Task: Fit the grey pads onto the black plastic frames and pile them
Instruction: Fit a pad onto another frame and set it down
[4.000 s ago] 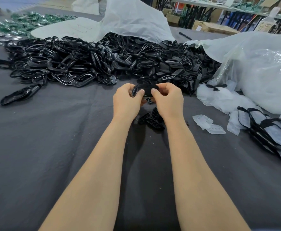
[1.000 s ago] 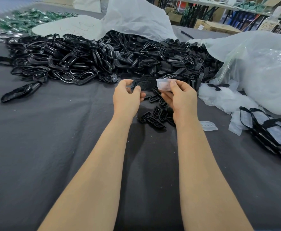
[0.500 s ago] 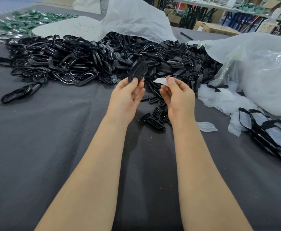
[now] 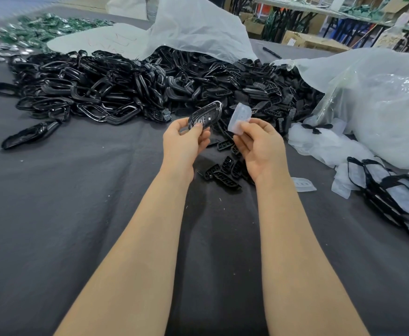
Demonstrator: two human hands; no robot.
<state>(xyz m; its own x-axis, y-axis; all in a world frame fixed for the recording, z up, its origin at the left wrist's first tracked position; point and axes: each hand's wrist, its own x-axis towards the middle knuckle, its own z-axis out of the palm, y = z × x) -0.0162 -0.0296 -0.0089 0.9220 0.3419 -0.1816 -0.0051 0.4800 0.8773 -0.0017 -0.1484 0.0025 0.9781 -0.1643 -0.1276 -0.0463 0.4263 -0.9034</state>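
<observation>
Ok, centre of frame: left hand [image 4: 186, 139] pinches a black plastic frame [image 4: 204, 115] at its lower end, thumb on the front face, fingers behind. The frame tilts up and to the right, held clear of the worktop [image 4: 53, 214]. Right hand [image 4: 259, 146] pinches a grey pad [image 4: 239, 117] by its lower edge, so the pad stands up just beside the frame. They look apart, not yet mated.

Handling, judged from looks:
- Pad is thin, translucent, prob. soft rubber, so very light and floppy. It likely folds if held by one corner. Better to hold by the edges, then press the middle in w/ a thumb.
- Frame looks stiff, glossy, light and maybe a bit slippery. Grip the long sides so the opening stays free.

Elsewhere:
- Heap of loose frames [image 4: 101, 86] runs from upper left to centre.
- Small black inserts [image 4: 225, 170] lie on the worktop below the hands.
- Spare pad [image 4: 304, 184] lies flat, right of the right wrist.
- Pile of fitted frames [image 4: 392, 190] sits at the right edge.
- Clear bag [image 4: 380, 100] is at upper right; contents not clear.
</observation>
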